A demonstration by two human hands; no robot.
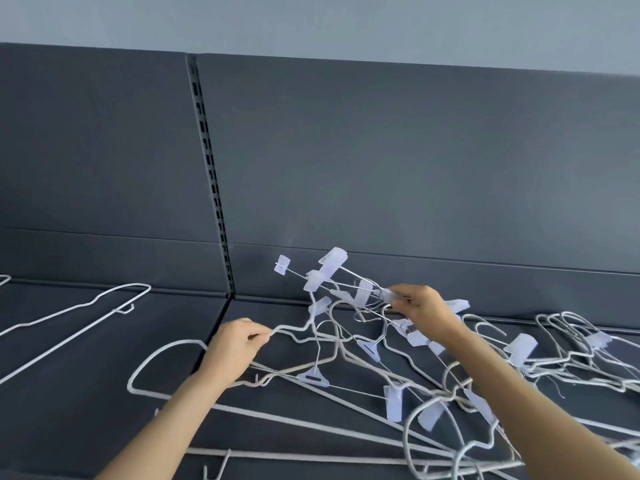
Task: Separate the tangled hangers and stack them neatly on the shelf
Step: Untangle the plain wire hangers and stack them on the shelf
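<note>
A tangle of white wire hangers (346, 355) and clear-clip hangers lies across the dark shelf (86, 393). My left hand (235, 344) pinches the bent shoulder of a white wire hanger (294, 332) at the tangle's left side. My right hand (420, 308) grips a metal clip hanger (329, 271) lifted above the pile, its clear plastic clips pointing up and left. More hangers (571, 355) lie heaped to the right.
A single white wire hanger (86, 311) lies apart on the left shelf section. The dark back panel (381, 168) rises behind, with a slotted upright (211, 174) between the two sections. Long wire hangers (311, 457) cross the shelf's front.
</note>
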